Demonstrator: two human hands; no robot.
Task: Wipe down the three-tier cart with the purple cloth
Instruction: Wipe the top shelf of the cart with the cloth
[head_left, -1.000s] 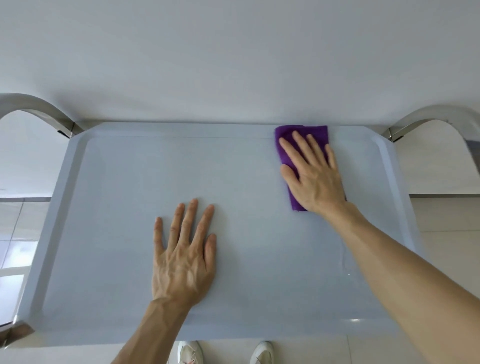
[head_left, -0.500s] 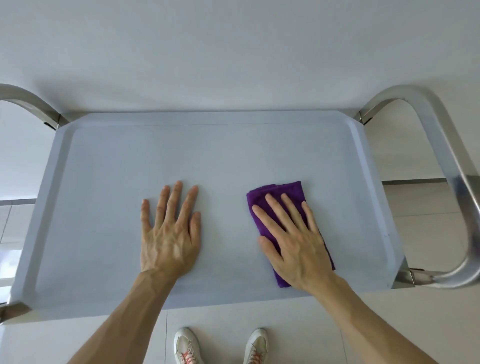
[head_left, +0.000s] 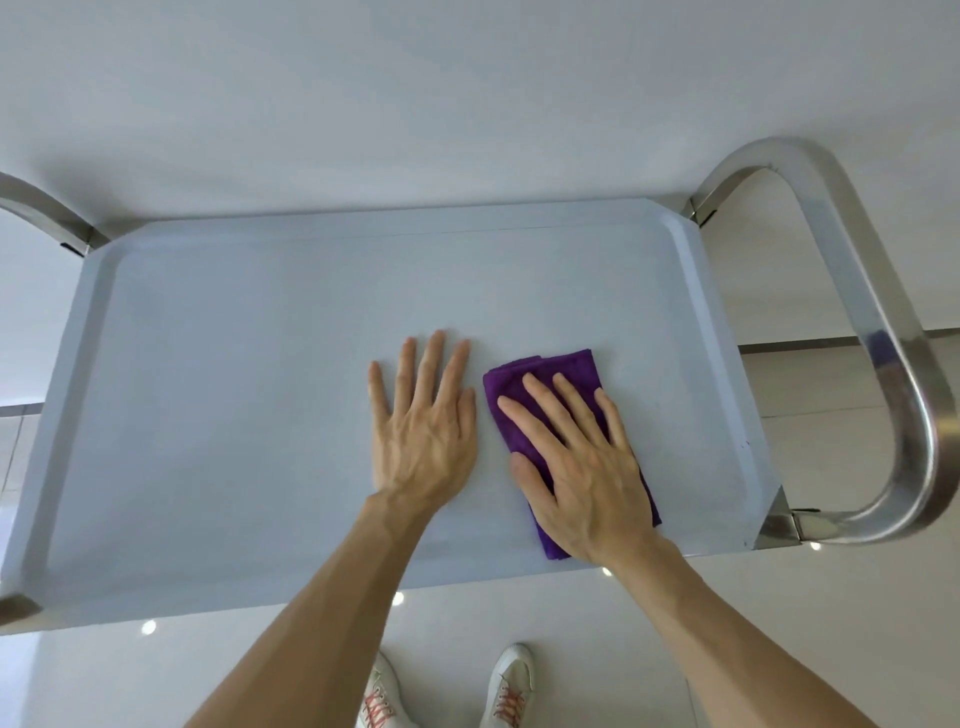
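Your right hand (head_left: 582, 473) presses the folded purple cloth (head_left: 540, 374) flat, fingers straight, near the pale grey cart shelf's (head_left: 208, 364) front-right corner; your left hand (head_left: 423, 431) rests flat beside it.

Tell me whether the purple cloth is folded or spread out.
Folded. The purple cloth forms a narrow pad with layered edges at its far end, pressed flat under the right hand.

Nothing to read here: no lettering, label, brand mark or number shows on the cart tray (head_left: 218, 364), the purple cloth (head_left: 540, 379) beside its right rim, or the metal handle (head_left: 883, 332).
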